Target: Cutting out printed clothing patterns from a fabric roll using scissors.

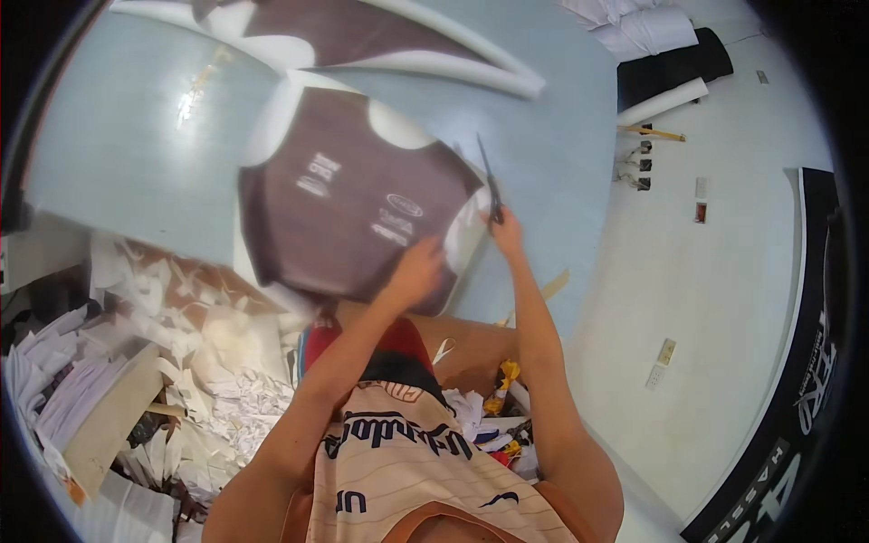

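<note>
A dark maroon shirt panel (348,213) with white printing and white margins lies on the light blue table (561,172); I cannot tell whether it is paper or cloth. My left hand (421,271) is over the panel's near right part, its fingers smeared by motion. Just off the panel's right edge, my right hand (507,233) is closed around the handles of dark scissors (493,185). Their long blades point away from me, beside the white margin at the panel's right corner. Whether the blades touch the panel is unclear.
Another maroon printed sheet (389,36) with curling white edges lies at the far side. White paper scraps (244,362) heap below the table at left, beside stacked sheets (68,389). At right stands a white wall with sockets (665,351); rolls (665,101) lie at the far right.
</note>
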The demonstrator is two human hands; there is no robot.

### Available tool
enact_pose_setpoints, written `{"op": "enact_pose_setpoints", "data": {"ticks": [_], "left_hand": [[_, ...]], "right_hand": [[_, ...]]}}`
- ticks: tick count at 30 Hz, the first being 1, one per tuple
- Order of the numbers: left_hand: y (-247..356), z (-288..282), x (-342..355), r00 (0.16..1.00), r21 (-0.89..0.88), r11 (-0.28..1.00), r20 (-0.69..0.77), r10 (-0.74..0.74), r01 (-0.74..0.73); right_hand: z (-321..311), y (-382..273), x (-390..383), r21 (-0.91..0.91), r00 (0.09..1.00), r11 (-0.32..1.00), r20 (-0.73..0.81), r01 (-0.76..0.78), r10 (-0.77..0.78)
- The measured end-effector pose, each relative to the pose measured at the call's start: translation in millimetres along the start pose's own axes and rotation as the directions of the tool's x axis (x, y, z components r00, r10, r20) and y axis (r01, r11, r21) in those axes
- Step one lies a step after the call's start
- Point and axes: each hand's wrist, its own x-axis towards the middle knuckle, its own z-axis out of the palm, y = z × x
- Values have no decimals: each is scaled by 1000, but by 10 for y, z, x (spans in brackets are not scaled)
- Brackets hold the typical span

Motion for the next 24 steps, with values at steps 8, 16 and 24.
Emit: {"op": "enact_pose_setpoints", "data": {"ticks": [8,16,24], "left_hand": [[100,485,1033,973,244,953,102,-209,179],[116,1206,1941,953,469,831,-199,-230,299],[-140,795,2607,980,302,942,85,-179,146]], "right_hand": [[-421,663,197,187,987,982,157,8,-38],[-1354,1390,28,149,882,959,447,-240,151],[-1636,1852,303,228,630,881,771,-415,97]]}}
